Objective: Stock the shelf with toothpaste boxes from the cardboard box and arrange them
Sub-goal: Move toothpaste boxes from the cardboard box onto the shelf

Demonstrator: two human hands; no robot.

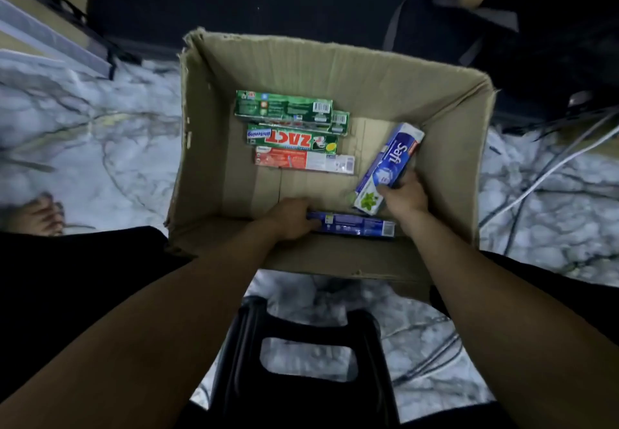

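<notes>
Both forearms are bare up to the wrists, and the left hand [291,219] and right hand [403,197] are uncovered too. A black garment [83,277] covers the lap, showing broadly beside the left arm and as narrower dark patches by the right arm. In this dim, blurred view it could be shorts or trousers. A bare foot [43,214] shows at the left, probably the person's own.
</notes>
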